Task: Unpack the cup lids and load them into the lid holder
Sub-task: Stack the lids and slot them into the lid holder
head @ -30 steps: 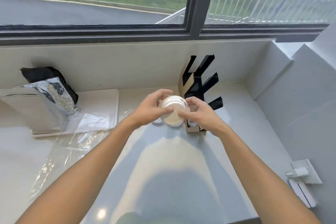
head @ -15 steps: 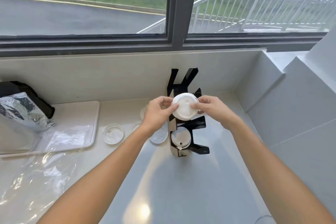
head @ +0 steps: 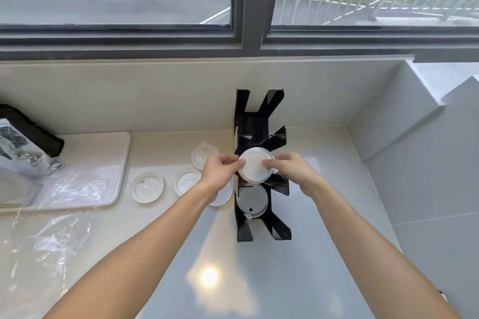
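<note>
A black tiered lid holder [head: 261,122] stands on the counter against the back wall. My left hand [head: 220,169] and my right hand [head: 289,168] grip a stack of white cup lids [head: 255,169] from both sides, right at the holder's middle slot. The slot below it holds more white lids [head: 251,201]. Clear lids lie loose on the counter left of the holder: one far left [head: 148,187], one in the middle [head: 187,181], one nearer the wall [head: 203,154]. Another lid [head: 223,195] is partly hidden under my left wrist.
A white tray [head: 114,153] at the left carries a foil bag [head: 18,153] and a black pouch [head: 33,129]. Crumpled clear plastic wrap [head: 51,235] spreads over the counter's left front. A tiled wall [head: 414,163] closes the right side.
The view has tilted down and come closer to the holder. My hands carried the white lid stack from in front of the holder onto its middle slot.
</note>
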